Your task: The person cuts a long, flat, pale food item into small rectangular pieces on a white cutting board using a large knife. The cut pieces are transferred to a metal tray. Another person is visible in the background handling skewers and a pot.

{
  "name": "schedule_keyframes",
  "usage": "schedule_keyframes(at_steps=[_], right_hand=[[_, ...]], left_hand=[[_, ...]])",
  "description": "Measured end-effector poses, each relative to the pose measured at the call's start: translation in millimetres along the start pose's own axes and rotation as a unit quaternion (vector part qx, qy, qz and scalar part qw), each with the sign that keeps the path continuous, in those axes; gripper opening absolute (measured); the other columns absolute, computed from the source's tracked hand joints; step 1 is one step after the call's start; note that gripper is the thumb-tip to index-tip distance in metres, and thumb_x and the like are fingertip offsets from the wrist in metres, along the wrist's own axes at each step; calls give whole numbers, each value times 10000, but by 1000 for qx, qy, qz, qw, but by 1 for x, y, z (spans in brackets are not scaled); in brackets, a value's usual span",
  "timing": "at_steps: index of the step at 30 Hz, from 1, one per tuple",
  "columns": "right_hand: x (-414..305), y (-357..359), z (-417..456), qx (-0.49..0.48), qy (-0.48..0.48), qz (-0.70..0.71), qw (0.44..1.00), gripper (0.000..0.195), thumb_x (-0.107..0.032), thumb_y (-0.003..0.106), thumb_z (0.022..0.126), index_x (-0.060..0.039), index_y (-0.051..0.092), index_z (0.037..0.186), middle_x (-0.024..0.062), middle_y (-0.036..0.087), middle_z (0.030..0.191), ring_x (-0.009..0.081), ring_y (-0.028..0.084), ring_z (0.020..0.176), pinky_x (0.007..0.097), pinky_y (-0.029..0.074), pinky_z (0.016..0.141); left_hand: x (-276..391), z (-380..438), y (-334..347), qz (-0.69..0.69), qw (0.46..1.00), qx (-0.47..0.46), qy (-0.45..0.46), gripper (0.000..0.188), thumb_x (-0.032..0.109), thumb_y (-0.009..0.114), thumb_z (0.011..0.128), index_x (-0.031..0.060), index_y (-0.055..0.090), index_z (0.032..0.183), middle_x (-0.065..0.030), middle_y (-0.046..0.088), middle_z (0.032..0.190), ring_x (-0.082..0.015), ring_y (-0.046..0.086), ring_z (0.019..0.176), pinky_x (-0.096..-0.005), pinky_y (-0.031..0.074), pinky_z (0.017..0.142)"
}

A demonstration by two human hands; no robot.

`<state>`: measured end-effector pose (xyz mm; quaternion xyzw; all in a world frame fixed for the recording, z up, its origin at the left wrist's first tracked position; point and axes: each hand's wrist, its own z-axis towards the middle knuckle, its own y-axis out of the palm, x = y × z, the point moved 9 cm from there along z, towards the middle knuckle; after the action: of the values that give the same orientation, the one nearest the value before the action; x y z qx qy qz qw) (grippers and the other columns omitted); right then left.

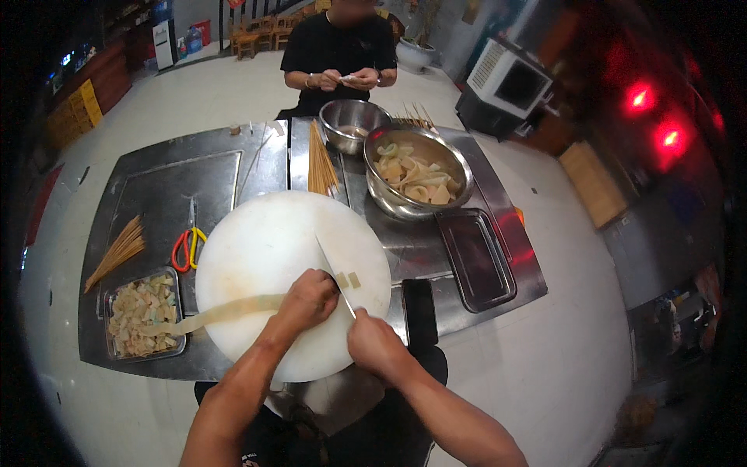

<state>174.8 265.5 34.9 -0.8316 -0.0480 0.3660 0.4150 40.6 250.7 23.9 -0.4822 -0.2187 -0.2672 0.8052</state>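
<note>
My right hand (376,341) grips a kitchen knife (327,257), its blade slanting away across a round white cutting board (262,227). Close against the blade, my left hand (310,298) presses down a long pale strip of food (233,309); I cannot tell exactly what food it is. The strip trails left over the board's edge into a clear tray (182,338) filled with small cut pieces (140,315). Just right of the blade lie a few small cut pieces (354,280). My left fingertips are partly hidden by the hand itself.
Scissors (188,248) with red and yellow handles and wooden skewers (119,251) lie left. Behind the board are more skewers (319,160), a steel bowl (373,195) of pale strips and a smaller bowl (330,119). A dark tray (478,257) and phone (420,312) sit right. Another person (338,52) sits opposite.
</note>
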Motion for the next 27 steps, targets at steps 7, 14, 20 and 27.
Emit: schedule_keyframes(at_steps=[7,14,20,27], right_hand=[[-5,-19,34,55,16,37,998,309,-131,421,934,71,566,1117,360,655,1054,512,633,1035,562,480,944],[-11,-19,-58,15,26,-30,999,303,-153,411,952,86,536,1091,366,661,967,537,640,952,591,487,887],[-7,3,-85,-13,17,-49,999,266,-105,400,938,90,506,1083,374,657,941,544,645,917,588,505,847],[-9,8,-47,1,25,-19,1000,257,-103,415,930,79,516,1081,359,662,991,520,650,968,569,506,883]], left_hand=[[9,-9,-12,9,997,30,71,139,-47,699,746,30,657,854,-121,615,909,-339,579,874,-419,500,770],[4,-9,-9,21,999,19,46,132,-2,690,764,35,650,885,-123,604,912,-338,571,877,-412,506,795],[-3,-12,-3,35,998,24,45,133,3,672,761,42,679,887,-130,605,899,-351,576,875,-430,512,794],[-3,-10,0,9,1000,10,17,128,3,661,754,42,693,872,-147,606,901,-362,574,881,-449,512,794]])
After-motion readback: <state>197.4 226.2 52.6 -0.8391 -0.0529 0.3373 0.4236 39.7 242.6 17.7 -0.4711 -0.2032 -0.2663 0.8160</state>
